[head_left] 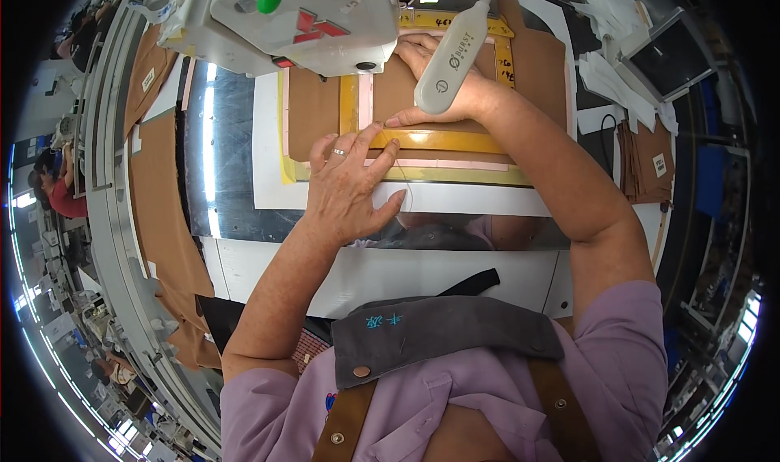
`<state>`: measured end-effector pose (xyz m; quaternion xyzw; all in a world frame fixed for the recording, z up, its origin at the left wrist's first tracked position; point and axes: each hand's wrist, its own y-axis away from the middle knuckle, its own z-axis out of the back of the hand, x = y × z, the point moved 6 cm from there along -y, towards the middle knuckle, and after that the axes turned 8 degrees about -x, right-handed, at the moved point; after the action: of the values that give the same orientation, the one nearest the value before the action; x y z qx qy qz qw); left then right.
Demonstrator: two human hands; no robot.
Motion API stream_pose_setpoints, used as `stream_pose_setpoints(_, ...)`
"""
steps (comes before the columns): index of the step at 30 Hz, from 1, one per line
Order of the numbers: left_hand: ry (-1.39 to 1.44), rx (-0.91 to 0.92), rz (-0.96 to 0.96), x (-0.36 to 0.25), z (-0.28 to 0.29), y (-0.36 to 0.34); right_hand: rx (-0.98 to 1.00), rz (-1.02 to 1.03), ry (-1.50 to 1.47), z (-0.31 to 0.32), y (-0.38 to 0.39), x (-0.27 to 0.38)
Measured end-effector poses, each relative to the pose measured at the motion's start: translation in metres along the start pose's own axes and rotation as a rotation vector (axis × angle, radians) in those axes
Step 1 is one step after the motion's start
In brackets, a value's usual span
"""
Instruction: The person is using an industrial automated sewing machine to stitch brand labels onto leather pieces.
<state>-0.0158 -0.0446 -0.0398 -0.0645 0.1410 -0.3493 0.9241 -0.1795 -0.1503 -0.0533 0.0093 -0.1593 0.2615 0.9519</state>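
Observation:
A piece of brown cloth (314, 112) lies flat inside a yellow-edged template frame (455, 142) in front of me. My left hand (341, 186) rests over the frame's near edge with its fingers spread, fingertips on the yellow strip and cloth. A thin loose thread hangs near its index finger. My right hand (474, 98) lies flat on the cloth inside the frame, fingers stretched away from me and thumb pointing left. A pale hanging wand-shaped device (449, 68) hides part of that hand. Neither hand visibly grips anything.
A white sewing machine head (301, 23) overhangs the cloth at upper left. Brown cloth pieces (158, 194) lie along the left, and a brown stack (646, 161) sits at right. A dark screen (670, 56) stands at the far right. Other people are in the left background.

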Motion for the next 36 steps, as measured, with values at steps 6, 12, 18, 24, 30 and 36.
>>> stream_pose_setpoints(6, 0.005, -0.007, 0.003, -0.007, 0.003, 0.015, -0.072, -0.066, -0.189, -0.009, 0.014, 0.001)
stream_pose_setpoints(12, 0.000, -0.007, 0.012, -0.015, 0.005, 0.029, -0.135, 0.013, -0.167, -0.014, 0.024, 0.008)
stream_pose_setpoints(18, 0.016, 0.023, 0.033, -0.020, 0.005, 0.042, -0.338, 0.112, -0.054, -0.009, 0.040, 0.027)
stream_pose_setpoints(24, 0.030, -0.010, 0.026, -0.024, 0.010, 0.044, -0.346, 0.105, -0.021, -0.019, 0.048, 0.031)
stream_pose_setpoints(30, 0.164, 0.036, 0.046, -0.009, 0.021, 0.016, -0.358, 0.094, 0.015, -0.019, 0.051, 0.031)
stream_pose_setpoints(36, 0.008, -0.235, -0.030, 0.014, 0.003, -0.038, -0.301, 0.061, -0.092, -0.020, 0.046, 0.036)
